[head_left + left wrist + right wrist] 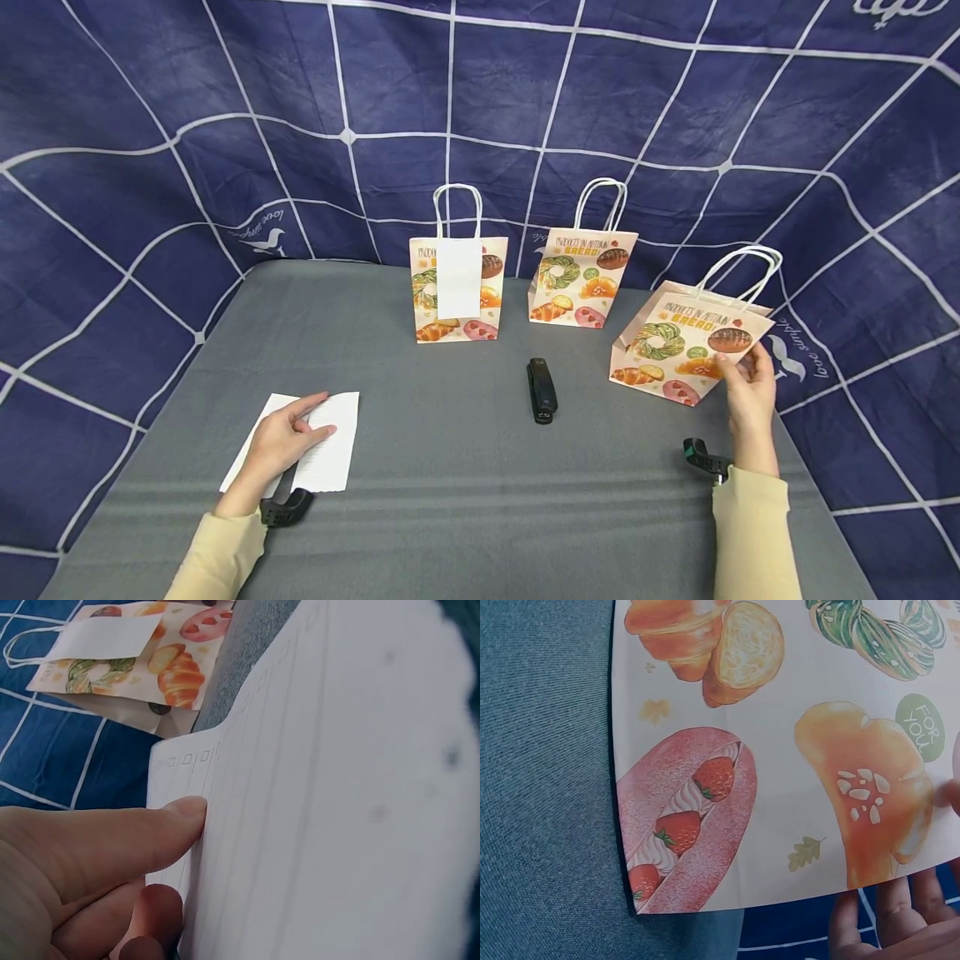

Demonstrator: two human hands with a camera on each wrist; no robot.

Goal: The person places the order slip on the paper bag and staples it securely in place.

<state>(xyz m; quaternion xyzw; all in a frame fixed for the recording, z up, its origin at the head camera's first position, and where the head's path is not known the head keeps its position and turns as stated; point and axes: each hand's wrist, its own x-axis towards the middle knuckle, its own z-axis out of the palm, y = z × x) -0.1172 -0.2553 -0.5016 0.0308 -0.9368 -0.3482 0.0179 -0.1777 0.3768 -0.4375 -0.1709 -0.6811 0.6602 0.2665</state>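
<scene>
My left hand (279, 442) lies over white paper (330, 458) at the left, thumb and index finger spread apart. Up close, the left thumb (176, 821) touches the paper (360, 787), which is printed with lines and small checkboxes; the index finger is hidden there. At the right, my right hand (750, 387) grips the side edge of a bread-print paper bag (686, 342), thumb in front and fingers behind. That bag leans to the right. In the right wrist view, fingers (896, 915) show behind the bag's edge (772, 817).
A black stapler (542, 390) lies mid-table. Behind it stands a matching paper bag (581, 279). Another bag (423, 325) farther left has a white sheet (459, 279) over its front and handles. A blue gridded cloth (390, 92) hangs around the grey table (450, 517).
</scene>
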